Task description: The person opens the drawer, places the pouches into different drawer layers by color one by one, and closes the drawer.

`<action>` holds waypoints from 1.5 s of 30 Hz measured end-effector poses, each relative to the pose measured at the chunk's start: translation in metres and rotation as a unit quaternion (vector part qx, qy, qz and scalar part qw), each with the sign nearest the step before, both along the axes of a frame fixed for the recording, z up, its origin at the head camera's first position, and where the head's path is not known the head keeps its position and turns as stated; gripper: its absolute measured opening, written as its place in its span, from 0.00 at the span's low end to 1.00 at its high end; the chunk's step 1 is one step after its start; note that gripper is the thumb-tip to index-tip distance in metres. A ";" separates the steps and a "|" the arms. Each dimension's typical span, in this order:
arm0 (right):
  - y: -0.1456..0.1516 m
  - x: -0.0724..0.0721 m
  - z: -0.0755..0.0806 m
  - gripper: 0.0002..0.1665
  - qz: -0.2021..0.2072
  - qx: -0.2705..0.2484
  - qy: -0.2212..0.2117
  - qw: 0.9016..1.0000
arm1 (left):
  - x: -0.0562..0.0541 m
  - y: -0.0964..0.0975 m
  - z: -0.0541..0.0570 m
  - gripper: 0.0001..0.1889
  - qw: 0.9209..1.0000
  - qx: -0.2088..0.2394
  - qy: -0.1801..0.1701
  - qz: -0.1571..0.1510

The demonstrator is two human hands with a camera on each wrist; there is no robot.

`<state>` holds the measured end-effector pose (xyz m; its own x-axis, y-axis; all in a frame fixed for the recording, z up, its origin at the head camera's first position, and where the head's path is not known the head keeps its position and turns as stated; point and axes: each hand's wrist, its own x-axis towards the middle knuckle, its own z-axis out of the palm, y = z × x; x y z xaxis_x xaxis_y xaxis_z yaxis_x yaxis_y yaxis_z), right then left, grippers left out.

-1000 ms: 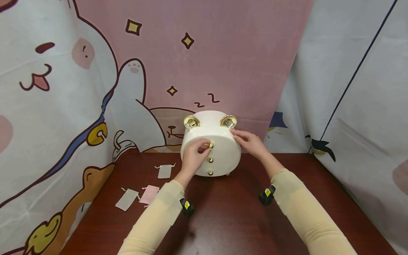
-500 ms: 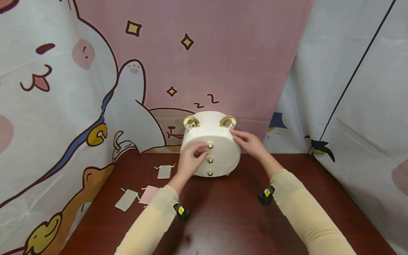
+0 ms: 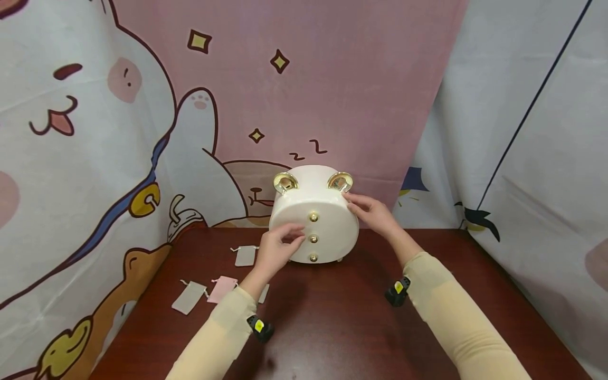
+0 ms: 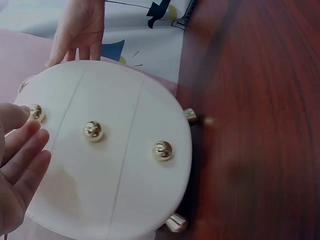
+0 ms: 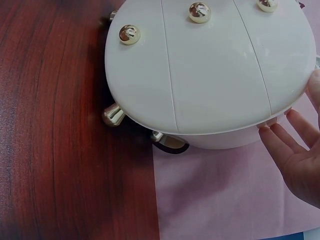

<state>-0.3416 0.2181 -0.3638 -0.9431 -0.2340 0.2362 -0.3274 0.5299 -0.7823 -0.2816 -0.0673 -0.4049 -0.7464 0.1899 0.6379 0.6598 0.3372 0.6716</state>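
A white oval jewelry box stands upright on the table, with gold ear-shaped rings on top and small gold feet below. Its front is split by two seams into three drawer fronts, which look flush. Down the middle run a top knob, a middle knob and a bottom knob, all round and gold. My left hand, fingers loosely bent and holding nothing, hovers in front of the box, left of the middle knob. The fingertips of my right hand rest against the box's upper right side.
Left of the box lie a white drawstring pouch, a pink pouch and a greyish pouch. Another pale pouch is partly hidden behind my left wrist. A printed cloth backdrop rises close behind the box.
My left hand has let go of the top knob and moved down and left, uncovering that knob and a pale pouch by the wrist. The right hand and the box have stayed put.
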 end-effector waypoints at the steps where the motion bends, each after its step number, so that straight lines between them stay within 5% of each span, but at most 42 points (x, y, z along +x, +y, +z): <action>1: 0.000 0.000 0.000 0.29 -0.001 0.002 0.000 1.000 | 0.000 0.000 -0.002 0.12 1.000 0.002 -0.001 -0.003; 12: 0.001 0.000 0.000 0.30 -0.002 0.013 0.001 1.000 | 0.000 0.007 -0.025 0.16 0.999 0.011 -0.019 -0.026; 26: 0.001 -0.001 -0.001 0.30 0.003 0.011 0.007 1.000 | -0.015 0.015 -0.051 0.21 0.994 0.056 -0.078 -0.047; 34: 0.001 -0.001 -0.001 0.30 0.005 0.009 0.011 1.000 | -0.021 0.022 -0.055 0.20 0.993 0.053 -0.096 -0.037; 41: 0.000 -0.002 0.000 0.30 0.006 0.006 0.014 1.000 | -0.003 0.028 -0.029 0.19 0.990 0.053 -0.115 -0.059; 45: 0.001 -0.002 -0.001 0.30 0.005 0.007 0.014 1.000 | -0.012 0.030 -0.040 0.20 0.987 0.065 -0.133 -0.062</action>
<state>-0.3434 0.2189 -0.3647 -0.9337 -0.2467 0.2593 -0.3545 0.5373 -0.7653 -0.2936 -0.0373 -0.4453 -0.8668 0.2199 0.4475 0.4852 0.1651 0.8587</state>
